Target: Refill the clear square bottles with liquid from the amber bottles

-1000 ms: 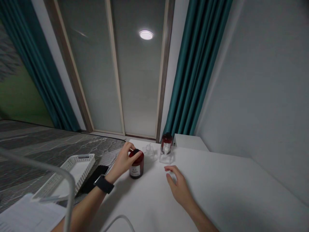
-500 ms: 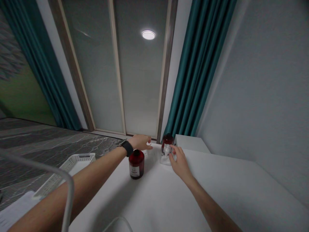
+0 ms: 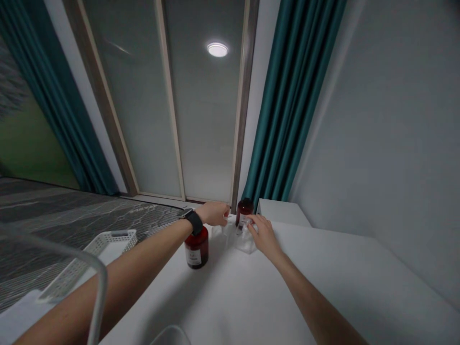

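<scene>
My right hand (image 3: 264, 234) pinches the top of a small clear bottle (image 3: 245, 243), which leans on the white table; its exact shape is blurred. Just behind it stands a dark red bottle (image 3: 244, 207) with a black cap and a pale label. My left hand (image 3: 214, 213), with a black watch on the wrist, is closed at the far edge of the table, and I cannot make out what its fingers hold. Below it is another clear object (image 3: 220, 232), partly hidden. A second red bottle (image 3: 197, 250) with a white label stands under my left wrist, which hides its top.
Left of the white table (image 3: 230, 297) are a white perforated basket (image 3: 86, 261) and a white cloth or paper (image 3: 21, 309). A grey curved tube (image 3: 102, 287) crosses the front left. Behind the table are a white cabinet (image 3: 283, 212), a teal curtain (image 3: 283, 120) and sliding glass doors.
My left hand's fingers have gone from apart to closed, and the hand has moved slightly right. The clear bottle at my right hand has tilted. The view has shifted a little.
</scene>
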Tool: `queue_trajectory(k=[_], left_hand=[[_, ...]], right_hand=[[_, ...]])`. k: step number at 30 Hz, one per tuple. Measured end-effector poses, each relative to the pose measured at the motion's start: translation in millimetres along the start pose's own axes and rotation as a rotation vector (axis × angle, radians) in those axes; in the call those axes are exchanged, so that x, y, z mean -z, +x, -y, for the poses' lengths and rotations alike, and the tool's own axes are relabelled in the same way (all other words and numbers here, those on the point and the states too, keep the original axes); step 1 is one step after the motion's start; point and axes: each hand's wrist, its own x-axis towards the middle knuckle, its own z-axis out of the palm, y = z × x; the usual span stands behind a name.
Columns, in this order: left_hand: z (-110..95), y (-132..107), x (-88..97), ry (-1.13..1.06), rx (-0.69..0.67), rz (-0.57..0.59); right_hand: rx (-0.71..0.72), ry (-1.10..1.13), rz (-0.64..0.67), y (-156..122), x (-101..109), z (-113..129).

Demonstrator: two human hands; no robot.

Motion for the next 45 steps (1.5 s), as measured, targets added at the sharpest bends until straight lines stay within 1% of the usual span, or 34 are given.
queue_trajectory(k=[5, 9, 12, 14, 16, 18, 20, 23, 25, 27, 29, 32, 33, 35, 37, 39, 41, 43, 44, 45], left_hand=[[-34, 16, 2.4, -0.023, -0.113, -0.013], [-66, 33, -5.4, -0.037, -0.156, -0.039], [-89, 45, -13.6, -0.055, -0.170, -0.051], [-103, 51, -18.8, -0.072, -0.177, -0.053], [-113, 55, -23.4, -0.085, -0.183, -0.053], [-120, 57, -26.6, -0.094, -0.184, -0.051], [-122, 57, -27.0, -0.103, -0.183, -0.040], [-112, 51, -19.8, -0.119, -0.185, -0.017], [-96, 43, -9.7, -0.128, -0.185, -0.024], [-74, 31, 2.9, -0.134, -0.176, -0.044], [-51, 17, 15.8, -0.139, -0.164, -0.063], [-17, -7, 30.5, -0.148, -0.147, -0.094], [-7, -16, 33.2, -0.153, -0.145, -0.120], [11, -35, 33.8, -0.192, -0.166, -0.234], [27, -56, 26.4, -0.259, -0.170, -0.368], [40, -76, 9.6, -0.386, -0.134, -0.471], [53, -94, -16.1, -0.555, -0.040, -0.539], [64, -109, -47.1, -0.697, 0.023, -0.567], [68, -116, -62.7, -0.755, 0.064, -0.578], [71, -122, -77.3, -0.795, 0.100, -0.567]], right_hand=[[-0.014, 0.015, 0.005, -13, 38, -19], [-0.046, 0.014, -0.025, -28, 73, -38], [-0.083, 0.007, -0.060, -40, 93, -52], [-0.106, 0.001, -0.079, -46, 100, -58], [-0.120, -0.006, -0.094, -52, 102, -62], [-0.124, -0.012, -0.104, -55, 102, -64], [-0.120, -0.019, -0.109, -57, 100, -64], [-0.103, -0.041, -0.124, -61, 102, -61], [-0.089, -0.065, -0.157, -64, 104, -57], [-0.078, -0.090, -0.208, -67, 104, -49], [-0.056, -0.114, -0.254, -67, 102, -37], [0.076, -0.248, -0.297, -63, 91, -13], [0.106, -0.260, -0.300, -61, 86, -3], [0.144, -0.235, -0.280, -56, 74, 15], [0.163, -0.149, -0.197, -51, 58, 32], [0.149, -0.014, -0.053, -47, 38, 46], [0.103, 0.145, 0.121, -45, 15, 57], [0.021, 0.311, 0.257, -44, -10, 66], [-0.023, 0.380, 0.297, -43, -22, 70], [-0.037, 0.400, 0.313, -42, -34, 73]])
